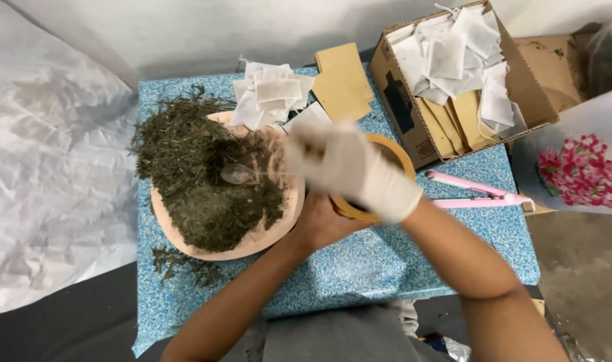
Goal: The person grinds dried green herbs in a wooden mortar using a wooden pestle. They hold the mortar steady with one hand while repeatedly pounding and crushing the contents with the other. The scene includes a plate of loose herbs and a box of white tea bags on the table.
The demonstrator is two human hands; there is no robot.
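While the view is motion-blurred around the gloved hand, the layout reads clearly enough. Nearest: bare left hand, fingers curled up around the near side of a tan ring-shaped holder — grip closed on it, palm under its near rim. Just beyond, and overlapping it, the right hand in a white glove sits over the holder; blurred, but it grips the handle of a metal spoon whose bowl points left, out past the fingertips. Spoon bowl lies on the pile of dried green herb, left of both hands, not between them. Herb is heaped on a round peach-coloured tray resting on the blue speckled counter; some loose strands spilled on the counter at the tray's near-left edge. Right of the hands: pink sealing clamp lying flat, apart from them. Farther: stack of white filter bags touching the tray's far rim, brown paper envelopes beside it, and far right a cardboard box holding more white bags and brown envelopes.
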